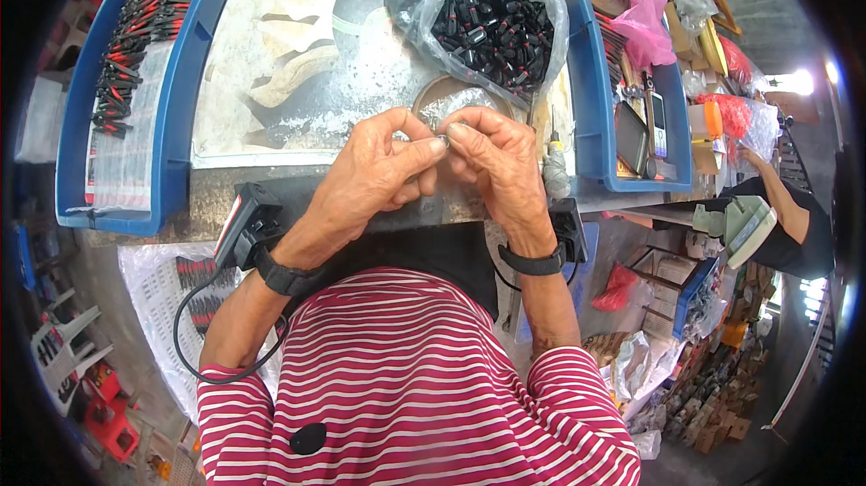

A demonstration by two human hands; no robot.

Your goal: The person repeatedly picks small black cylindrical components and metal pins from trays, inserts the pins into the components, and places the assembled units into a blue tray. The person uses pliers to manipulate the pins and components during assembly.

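- Your left hand [383, 164] and right hand [503, 157] meet, fingertips pinched; what's between them, I can't tell!
- Just beyond, the clear bag [415, 3] of black parts [492, 33] gapes open on your worktop [212, 204].

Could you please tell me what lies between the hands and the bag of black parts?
In the head view, a round brownish dish shows there, partly hidden.

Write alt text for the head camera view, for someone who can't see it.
A person's left hand and right hand meet over a workbench, anything between them too small to identify. Beyond them, an open clear plastic bag of small black parts sits between two blue bins.
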